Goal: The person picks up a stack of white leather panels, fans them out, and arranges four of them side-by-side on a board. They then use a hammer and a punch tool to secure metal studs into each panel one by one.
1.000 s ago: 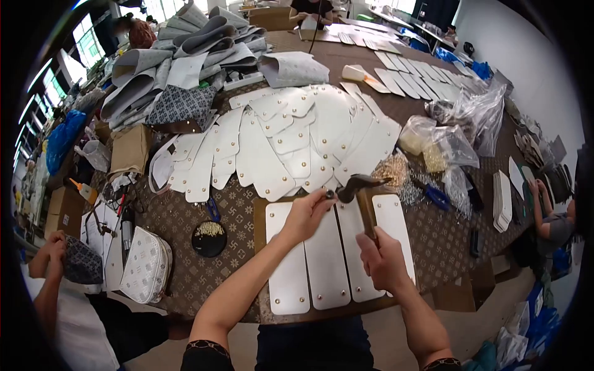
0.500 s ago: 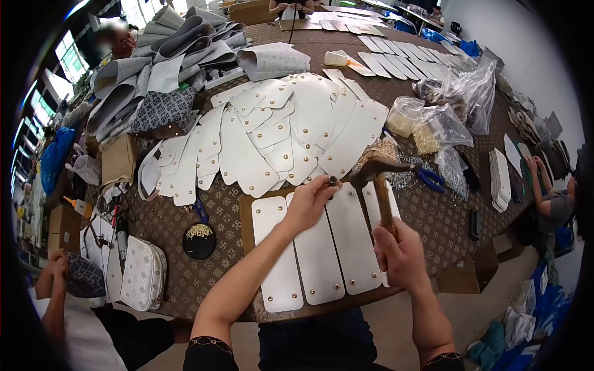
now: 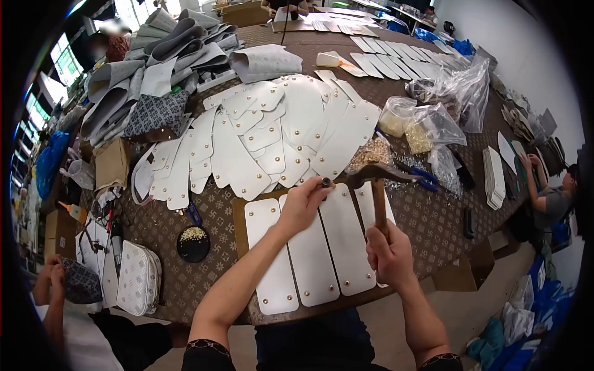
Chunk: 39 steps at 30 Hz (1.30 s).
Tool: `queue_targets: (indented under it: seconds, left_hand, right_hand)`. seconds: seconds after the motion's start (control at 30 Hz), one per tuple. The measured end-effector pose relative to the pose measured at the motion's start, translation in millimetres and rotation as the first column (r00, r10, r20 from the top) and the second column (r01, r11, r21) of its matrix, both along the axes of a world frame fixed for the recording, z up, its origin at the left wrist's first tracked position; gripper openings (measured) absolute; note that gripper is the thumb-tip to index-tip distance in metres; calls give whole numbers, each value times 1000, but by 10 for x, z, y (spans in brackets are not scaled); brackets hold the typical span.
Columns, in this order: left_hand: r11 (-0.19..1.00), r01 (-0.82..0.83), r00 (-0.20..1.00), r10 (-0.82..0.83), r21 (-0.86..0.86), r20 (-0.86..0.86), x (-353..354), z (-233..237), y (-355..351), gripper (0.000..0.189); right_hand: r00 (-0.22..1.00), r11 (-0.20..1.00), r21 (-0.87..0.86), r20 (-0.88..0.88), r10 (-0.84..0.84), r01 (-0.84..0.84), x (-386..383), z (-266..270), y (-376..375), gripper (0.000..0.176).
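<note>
Two forearms (image 3: 247, 269) converging, right hand (image 3: 390, 252) gripping hammer (image 3: 379, 204)

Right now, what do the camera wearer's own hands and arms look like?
The left hand and right hand are ungloved, with no watch or bracelet visible at either wrist. The forearms are uncovered up to black sleeves, each edged with a dark band carrying a gold-brown, chain-like pattern.

"What can't you see?"

"My left hand (image 3: 303, 204) covers the dark metal rod (image 3: 326, 182)'s lower part; my right hand (image 3: 390, 252) hides the wooden-handled hammer (image 3: 378, 201)'s grip end."

"Beyond the brown patterned worktop (image 3: 442, 232)'s far left edge?"

"A person (image 3: 117, 47)'s head is blurred."
</note>
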<state>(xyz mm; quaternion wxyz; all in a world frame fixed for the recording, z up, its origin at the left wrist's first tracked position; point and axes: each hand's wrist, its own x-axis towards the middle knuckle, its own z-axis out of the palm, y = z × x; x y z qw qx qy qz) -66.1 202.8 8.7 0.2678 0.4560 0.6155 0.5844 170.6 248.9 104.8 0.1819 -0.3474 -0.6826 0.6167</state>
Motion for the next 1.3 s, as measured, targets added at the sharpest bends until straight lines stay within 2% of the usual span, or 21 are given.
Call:
queue_targets:
  seconds: [0.03, 0.1, 0.23, 0.4, 0.53, 0.6, 0.63, 0.67, 0.7, 0.73, 0.8, 0.83, 0.87, 0.9, 0.93, 1.0, 1.03, 1.07, 1.13, 1.27, 1.3]
  left_hand:
    - [1000, 11, 1000, -11, -3, 1, 48, -29, 25, 13]
    - [980, -4, 996, -14, 198, 90, 133, -7, 144, 15]
    - [987, 48, 996, -58, 154, 67, 215, 25, 373, 16]
    - [993, 54, 998, -56, 102, 13, 251, -83, 490, 15]
    - [997, 54, 998, -55, 58, 18, 239, -65, 484, 16]
    - [996, 69, 997, -67, 51, -29, 239, -72, 467, 16]
    - [996, 72, 997, -70, 48, -28, 239, -79, 473, 16]
    - [995, 73, 997, -71, 67, -36, 239, -86, 483, 16]
    - [994, 73, 997, -70, 86, -44, 241, -95, 479, 16]
    - [994, 72, 997, -69, 87, -44, 237, -89, 473, 16]
    - [998, 57, 998, -56, 39, -41, 253, -59, 465, 16]
    - [997, 62, 997, -60, 48, -39, 263, -105, 488, 16]
    - [997, 56, 998, -55, 48, -33, 260, -212, 475, 16]
    - [997, 52, 998, -49, 60, -40, 210, -238, 496, 16]
    - [992, 27, 992, -12, 121, -124, 224, -146, 471, 16]
    - [1000, 27, 999, -27, 4, -32, 220, -112, 441, 15]
    - [994, 41, 999, -42, 103, 14, 255, -99, 458, 15]
    - [994, 51, 998, -53, 101, 15, 317, -107, 486, 15]
    - [967, 20, 983, -65, 255, 170, 419, -59, 570, 16]
    - [981, 64, 997, -70, 184, 29, 486, 73, 670, 15]
    - [992, 79, 997, -80, 98, 11, 484, 47, 703, 15]
  right_hand:
    - [996, 997, -47, -66, -63, 60, 68, -48, 9, 31]
    - [976, 985, -107, -157, -152, 137, 135, -142, 54, 26]
    - [976, 977, -145, -131, -177, 158, 216, -218, 97, 28]
    - [990, 987, -129, -94, -109, 96, 298, -257, 83, 36]
    - [995, 997, -52, -75, -64, 60, 297, 54, 159, 37]
    - [983, 995, 70, -175, -55, 68, 271, 493, 176, 34]
    - [952, 981, 171, -304, -39, 94, 284, 642, 186, 32]
    - [905, 955, 267, -425, -6, 132, 286, 728, 215, 29]
    - [782, 944, 271, -623, 23, 188, 211, 718, 222, 26]
    - [782, 944, 272, -623, 25, 187, 140, 618, 227, 26]
    - [934, 979, 141, -345, -90, 146, 19, 287, 296, 27]
    - [935, 977, 150, -344, -91, 150, 13, 143, 354, 27]
    - [999, 951, 309, -53, -4, 21, 30, -23, 351, 31]
    - [969, 894, 425, 242, 41, -143, 16, -92, 349, 35]
    - [976, 974, 215, 218, 26, -74, 76, -101, 294, 36]
    - [998, 998, 14, -19, -64, 64, 190, -129, 137, 29]
    - [997, 998, 13, -47, -66, 67, 271, -133, 149, 28]
    - [996, 997, 12, -46, -77, 78, 335, -164, 144, 28]
    - [967, 973, -102, -129, -218, 206, 398, -237, 171, 28]
    - [959, 960, -146, -121, -257, 239, 496, -291, 228, 27]
    - [961, 960, -155, -114, -254, 235, 510, -288, 231, 26]
